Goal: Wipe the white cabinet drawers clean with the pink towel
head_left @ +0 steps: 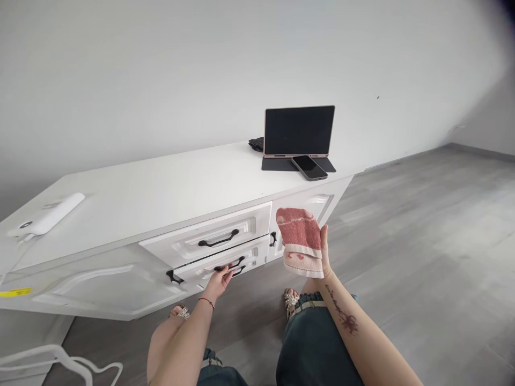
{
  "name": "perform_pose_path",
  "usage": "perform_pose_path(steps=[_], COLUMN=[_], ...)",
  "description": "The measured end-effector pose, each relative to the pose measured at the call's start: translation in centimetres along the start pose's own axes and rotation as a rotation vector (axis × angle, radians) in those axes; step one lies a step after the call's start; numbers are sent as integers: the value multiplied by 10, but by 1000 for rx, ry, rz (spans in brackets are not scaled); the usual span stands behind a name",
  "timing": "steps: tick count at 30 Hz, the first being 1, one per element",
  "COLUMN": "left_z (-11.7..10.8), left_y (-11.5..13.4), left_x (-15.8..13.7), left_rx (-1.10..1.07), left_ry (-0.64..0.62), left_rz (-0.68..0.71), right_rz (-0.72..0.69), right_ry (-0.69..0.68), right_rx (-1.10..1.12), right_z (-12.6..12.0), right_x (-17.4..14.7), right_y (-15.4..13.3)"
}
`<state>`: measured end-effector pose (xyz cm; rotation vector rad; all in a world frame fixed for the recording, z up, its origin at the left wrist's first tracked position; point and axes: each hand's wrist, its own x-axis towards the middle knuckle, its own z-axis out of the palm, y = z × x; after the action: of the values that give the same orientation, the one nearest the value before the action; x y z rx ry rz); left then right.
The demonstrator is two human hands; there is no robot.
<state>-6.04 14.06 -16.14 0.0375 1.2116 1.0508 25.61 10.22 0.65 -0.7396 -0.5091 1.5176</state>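
My left hand (218, 283) has its fingers closed on the black drawer handle (237, 262) of a lower drawer in the white cabinet (161, 187). Above it, the upper drawer (189, 244) has its own black handle (218, 239) and appears shut. A folded towel (300, 233), red with a pale patterned border, rests upright in my right hand (325, 251). Most of that hand's fingers are hidden behind the towel, while the thumb shows at its right edge. The towel is held in front of the cabinet's right door.
On the cabinet top a dark-screened tablet (298, 131) stands on a stand, with a phone (309, 168) before it and a black item (256, 143) behind. A white device with a cable (52, 214) lies at left. White hangers (60, 359) occupy the lower left. Grey floor (422, 241) stretches right.
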Motion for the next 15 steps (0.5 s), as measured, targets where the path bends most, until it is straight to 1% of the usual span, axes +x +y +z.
perform_pose_path(steps=[2, 5, 9, 12, 15], left_z=[3, 6, 5, 2, 1], left_y=[1, 0, -8, -11, -10], left_x=[2, 4, 9, 12, 13], left_rx=[-1, -10, 4, 91, 158], left_ry=[-3, -11, -4, 45, 89], left_rz=[22, 57, 121, 150, 156], right_rz=[10, 61, 134, 165, 162], right_ry=[42, 59, 16, -5, -18], right_rx=[35, -52, -185, -182, -161], right_z=[-1, -8, -17, -17, -14], right_x=[-2, -1, 3, 5, 7], right_y=[-2, 2, 7, 7, 6])
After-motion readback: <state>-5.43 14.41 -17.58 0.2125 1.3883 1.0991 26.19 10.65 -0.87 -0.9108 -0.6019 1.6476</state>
